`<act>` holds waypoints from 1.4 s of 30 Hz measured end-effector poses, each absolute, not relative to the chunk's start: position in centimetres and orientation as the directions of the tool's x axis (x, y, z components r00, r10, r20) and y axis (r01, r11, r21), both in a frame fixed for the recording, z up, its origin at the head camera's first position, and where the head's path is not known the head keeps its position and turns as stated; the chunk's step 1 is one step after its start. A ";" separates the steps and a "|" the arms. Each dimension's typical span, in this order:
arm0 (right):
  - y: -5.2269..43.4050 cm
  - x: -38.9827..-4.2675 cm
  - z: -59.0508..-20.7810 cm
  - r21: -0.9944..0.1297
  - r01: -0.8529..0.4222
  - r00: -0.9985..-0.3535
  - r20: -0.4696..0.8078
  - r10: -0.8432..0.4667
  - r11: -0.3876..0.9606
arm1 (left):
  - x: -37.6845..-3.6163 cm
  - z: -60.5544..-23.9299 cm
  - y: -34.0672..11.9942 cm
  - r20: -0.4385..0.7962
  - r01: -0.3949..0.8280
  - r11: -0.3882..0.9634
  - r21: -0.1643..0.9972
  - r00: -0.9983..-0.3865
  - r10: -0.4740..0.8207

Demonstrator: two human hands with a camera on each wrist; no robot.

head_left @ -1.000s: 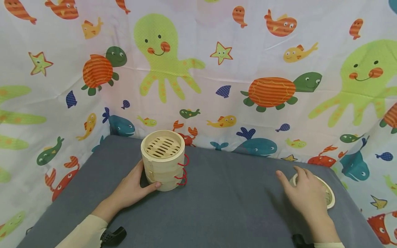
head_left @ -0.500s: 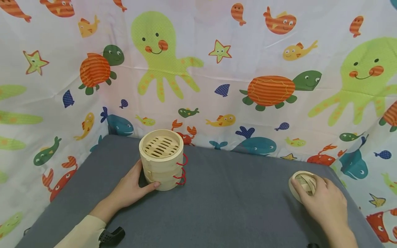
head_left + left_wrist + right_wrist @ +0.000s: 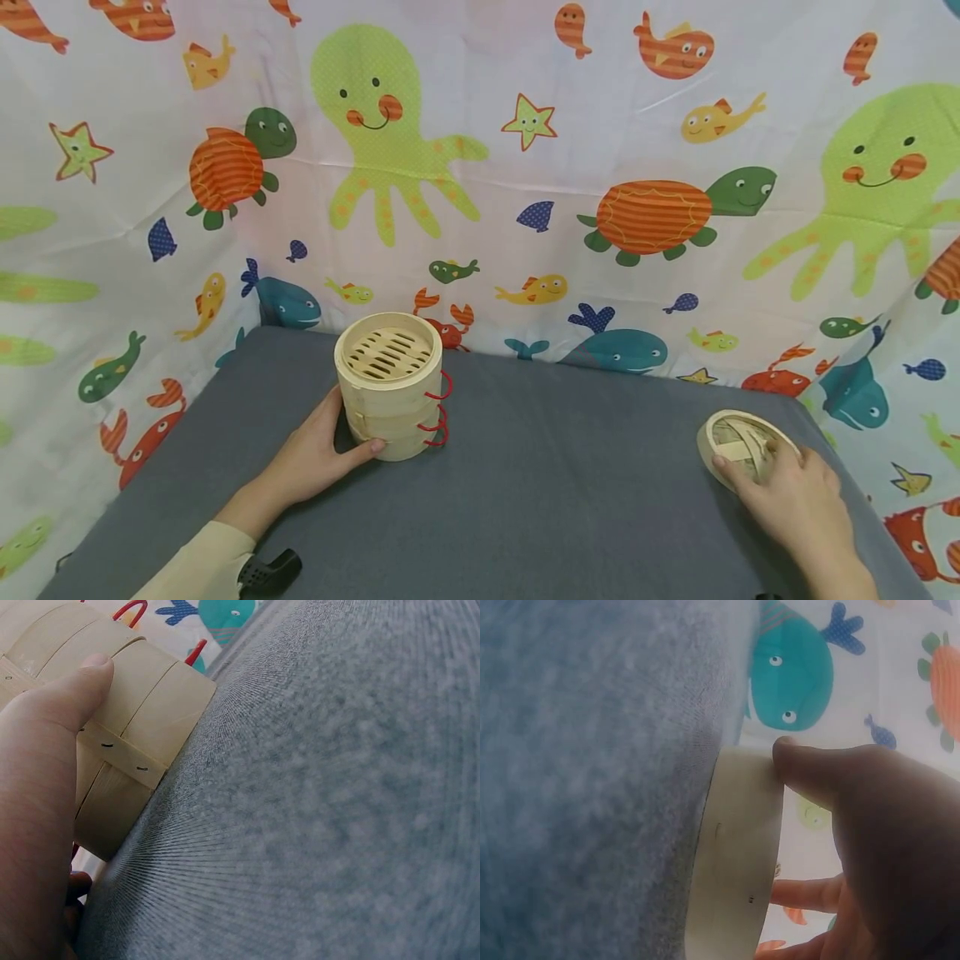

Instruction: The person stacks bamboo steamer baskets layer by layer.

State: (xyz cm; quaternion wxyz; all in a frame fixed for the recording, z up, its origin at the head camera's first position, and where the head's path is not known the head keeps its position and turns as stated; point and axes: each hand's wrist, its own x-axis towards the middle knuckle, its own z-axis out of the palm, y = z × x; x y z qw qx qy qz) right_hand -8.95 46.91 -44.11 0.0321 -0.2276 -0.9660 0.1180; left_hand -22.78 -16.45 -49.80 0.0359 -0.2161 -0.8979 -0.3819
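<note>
A round bamboo steamer stack (image 3: 397, 408) stands upright on the left part of the grey table. Its top tier has a slotted floor, and red loops (image 3: 442, 427) stick out on its right side. My left hand (image 3: 307, 458) grips the stack low down, with the thumb across the front in the left wrist view; the fingers behind are mostly hidden. At the right, a woven bamboo lid (image 3: 731, 435) lies on the table. My right hand (image 3: 802, 512) holds this lid from above, its thumb at the near rim and its fingers over the top. The hand covers part of the lid.
The grey tabletop (image 3: 555, 492) lies between the two hands. A white cloth (image 3: 487, 75) printed with sea animals hangs behind the table and along both sides. A black strap (image 3: 270, 573) shows at my left wrist.
My right hand has moved right and down over the lid and now holds it, uncovering its left side. The left hand and the steamer stack keep their place, apart from a slight view shift.
</note>
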 end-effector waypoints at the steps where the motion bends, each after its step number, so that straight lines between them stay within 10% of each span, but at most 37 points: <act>1: 47.0 -9.0 -44.1 -0.247 0.436 -0.893 0.000 0.449 0.866 | -22.8 -49.8 -16.4 0.230 0.416 0.616 0.669 -0.904 0.361; 42: 45.8 -10.0 -43.5 -0.393 0.369 -0.900 0.073 0.429 0.842 | -22.8 -49.9 -16.5 0.244 0.424 0.600 0.678 -0.900 0.361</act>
